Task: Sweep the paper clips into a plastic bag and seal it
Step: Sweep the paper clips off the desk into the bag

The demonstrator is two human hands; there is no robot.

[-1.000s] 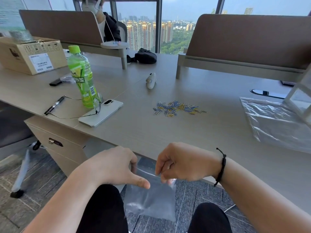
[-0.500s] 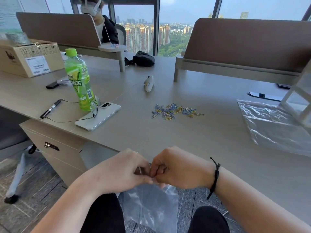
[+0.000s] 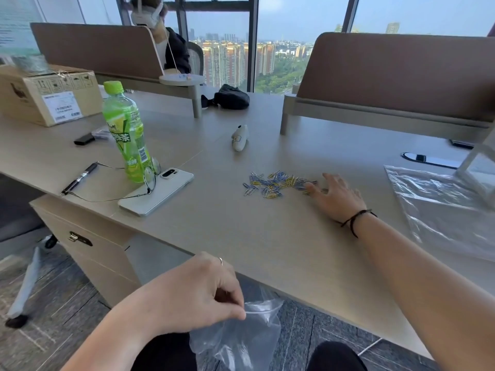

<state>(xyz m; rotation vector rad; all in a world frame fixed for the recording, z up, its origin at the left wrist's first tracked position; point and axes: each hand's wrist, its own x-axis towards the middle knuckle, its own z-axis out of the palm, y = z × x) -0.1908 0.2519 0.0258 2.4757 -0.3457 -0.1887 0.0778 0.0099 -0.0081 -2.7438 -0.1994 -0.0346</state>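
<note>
Your right hand (image 3: 338, 200) has released the plastic bag (image 3: 242, 336) and moved out over the table (image 3: 241, 236); it now lies flat, fingers (image 3: 312, 187) extended against the right edge of the paper clips (image 3: 273, 183). Your left hand (image 3: 198, 293) alone now pinches the bag's top edge below the table edge.

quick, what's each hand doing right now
Left hand: pinching the rim of the plastic bag.
Right hand: open, fingers flat beside the paper clips.
</note>
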